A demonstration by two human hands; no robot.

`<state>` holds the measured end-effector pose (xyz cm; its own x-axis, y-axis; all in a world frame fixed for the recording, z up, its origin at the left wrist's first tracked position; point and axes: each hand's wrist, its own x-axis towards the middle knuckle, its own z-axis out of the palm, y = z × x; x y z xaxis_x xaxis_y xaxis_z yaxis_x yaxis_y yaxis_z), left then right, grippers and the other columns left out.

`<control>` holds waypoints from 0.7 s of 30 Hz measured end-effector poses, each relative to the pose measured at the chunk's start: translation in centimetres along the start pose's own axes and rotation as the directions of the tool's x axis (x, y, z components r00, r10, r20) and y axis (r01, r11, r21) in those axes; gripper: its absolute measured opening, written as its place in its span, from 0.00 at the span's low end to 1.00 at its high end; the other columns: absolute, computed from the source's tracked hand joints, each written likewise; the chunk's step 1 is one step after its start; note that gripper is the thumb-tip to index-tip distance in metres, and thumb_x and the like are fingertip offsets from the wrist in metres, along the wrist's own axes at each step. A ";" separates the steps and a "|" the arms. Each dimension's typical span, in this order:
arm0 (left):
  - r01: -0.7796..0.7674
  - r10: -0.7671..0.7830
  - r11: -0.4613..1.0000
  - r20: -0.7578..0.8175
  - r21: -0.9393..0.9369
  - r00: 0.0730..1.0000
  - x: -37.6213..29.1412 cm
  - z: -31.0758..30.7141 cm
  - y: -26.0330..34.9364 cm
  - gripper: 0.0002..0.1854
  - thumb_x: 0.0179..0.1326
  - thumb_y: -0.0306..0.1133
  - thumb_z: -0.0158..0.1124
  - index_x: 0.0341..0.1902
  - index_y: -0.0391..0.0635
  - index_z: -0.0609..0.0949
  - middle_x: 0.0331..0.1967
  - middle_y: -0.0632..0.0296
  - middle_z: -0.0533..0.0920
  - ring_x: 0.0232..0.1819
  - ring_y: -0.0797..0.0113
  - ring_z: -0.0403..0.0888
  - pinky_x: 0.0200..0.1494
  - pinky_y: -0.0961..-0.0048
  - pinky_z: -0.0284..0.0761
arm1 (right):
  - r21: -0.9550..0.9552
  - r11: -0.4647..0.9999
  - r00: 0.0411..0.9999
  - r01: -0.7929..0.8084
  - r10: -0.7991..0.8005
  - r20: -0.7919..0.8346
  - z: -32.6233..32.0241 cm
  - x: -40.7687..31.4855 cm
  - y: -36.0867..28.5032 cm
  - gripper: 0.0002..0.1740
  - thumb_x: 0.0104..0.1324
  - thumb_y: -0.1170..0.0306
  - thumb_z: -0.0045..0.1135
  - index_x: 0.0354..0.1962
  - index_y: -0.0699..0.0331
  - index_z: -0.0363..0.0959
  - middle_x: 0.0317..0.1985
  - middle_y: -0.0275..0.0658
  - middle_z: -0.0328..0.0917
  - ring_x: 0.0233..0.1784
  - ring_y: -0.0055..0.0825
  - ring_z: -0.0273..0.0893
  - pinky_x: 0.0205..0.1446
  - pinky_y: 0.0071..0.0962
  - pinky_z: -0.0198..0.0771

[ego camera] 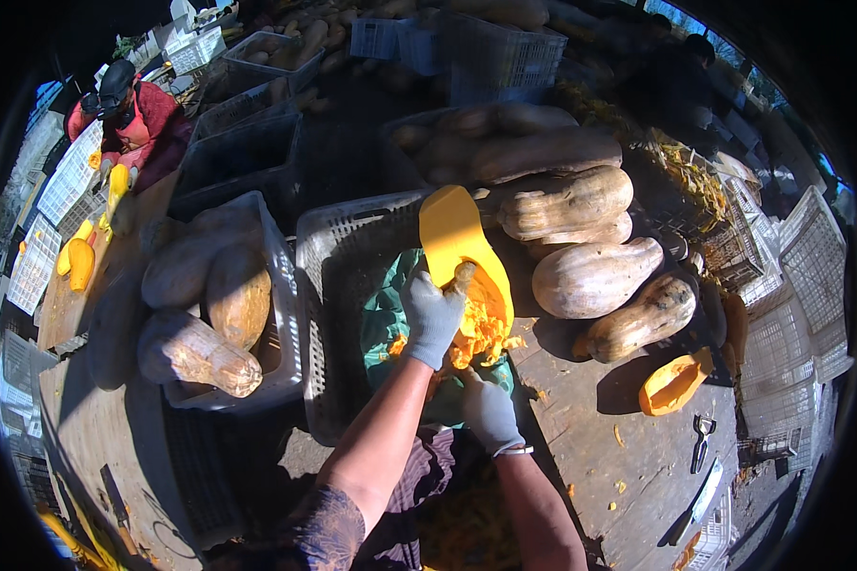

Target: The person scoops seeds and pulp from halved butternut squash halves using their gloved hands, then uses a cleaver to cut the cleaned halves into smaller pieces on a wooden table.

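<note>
A long half of a cut squash, its flesh bright orange, lies before me over a grey plastic crate and a green plastic bag. My left hand, in a whitish knit glove, has its fingertips in the hollow of the squash, with the thumb side at the stringy pulp. Below the pulp is my right hand, gloved too and with a band at the wrist. It touches the lower end of the squash; its fingers are partly hidden, and whether it holds a tool cannot be told.
Whole squashes lie at right, above a cut piece. A peeler and a knife rest on the wooden board. A crate of squashes stands left; another person works beyond.
</note>
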<state>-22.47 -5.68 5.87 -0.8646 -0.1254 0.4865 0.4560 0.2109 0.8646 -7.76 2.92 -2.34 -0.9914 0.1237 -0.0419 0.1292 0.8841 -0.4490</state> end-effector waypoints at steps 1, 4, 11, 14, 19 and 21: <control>-0.046 0.046 0.999 0.002 0.018 0.999 0.0 -0.4 -0.5 0.16 0.49 0.37 0.73 0.35 0.40 0.80 0.30 0.56 0.83 0.33 0.56 0.82 0.36 0.67 0.76 | 0.027 0.999 0.999 0.029 -0.028 -0.022 -1.5 0.1 -0.2 0.19 0.62 0.71 0.45 0.51 0.63 0.72 0.25 0.49 0.78 0.27 0.46 0.78 0.31 0.41 0.73; -0.042 0.043 0.998 -0.027 0.044 0.999 0.0 -1.3 -2.1 0.16 0.49 0.38 0.73 0.35 0.41 0.81 0.30 0.56 0.83 0.33 0.57 0.82 0.36 0.67 0.76 | 0.087 0.991 0.986 0.104 -0.091 -0.141 -6.3 0.2 -1.7 0.20 0.61 0.72 0.46 0.52 0.60 0.71 0.25 0.48 0.78 0.27 0.46 0.78 0.30 0.40 0.73; -0.118 0.117 0.986 0.016 0.115 0.993 -0.2 -1.1 -1.7 0.17 0.48 0.40 0.74 0.34 0.42 0.81 0.29 0.56 0.83 0.31 0.55 0.82 0.34 0.66 0.76 | -0.010 0.999 0.980 0.046 -0.047 -0.195 -8.2 4.4 -5.3 0.23 0.61 0.73 0.47 0.55 0.60 0.66 0.26 0.51 0.77 0.29 0.47 0.79 0.30 0.41 0.73; -0.081 0.077 0.985 0.032 0.150 0.997 -0.3 -1.3 -2.2 0.17 0.48 0.40 0.74 0.34 0.42 0.80 0.30 0.55 0.82 0.31 0.54 0.81 0.34 0.65 0.76 | -0.044 0.993 0.988 0.110 -0.114 -0.107 -4.4 2.6 -3.1 0.20 0.61 0.72 0.47 0.52 0.60 0.70 0.24 0.50 0.76 0.28 0.46 0.78 0.29 0.42 0.72; -0.031 0.032 0.980 -0.001 0.194 0.999 -0.2 -1.3 -2.8 0.18 0.48 0.43 0.73 0.33 0.42 0.80 0.29 0.55 0.82 0.30 0.54 0.81 0.34 0.64 0.75 | 0.009 0.999 0.990 0.039 -0.038 -0.132 -5.3 0.7 -1.8 0.22 0.61 0.70 0.47 0.55 0.57 0.69 0.25 0.48 0.77 0.27 0.46 0.78 0.28 0.41 0.71; -0.067 0.066 0.981 0.013 0.185 0.998 -0.2 -1.4 -3.6 0.18 0.48 0.43 0.74 0.33 0.42 0.80 0.28 0.55 0.82 0.31 0.54 0.81 0.34 0.64 0.75 | 0.024 0.996 0.986 0.080 -0.076 -0.151 -7.0 1.8 -3.1 0.18 0.63 0.70 0.46 0.51 0.59 0.69 0.25 0.50 0.76 0.26 0.46 0.78 0.27 0.41 0.72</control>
<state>-23.63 -7.76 2.87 -0.8353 -0.0991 0.5408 0.4661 0.3941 0.7921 -9.80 3.60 5.22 -0.9841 0.1233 0.1278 0.0489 0.8800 -0.4725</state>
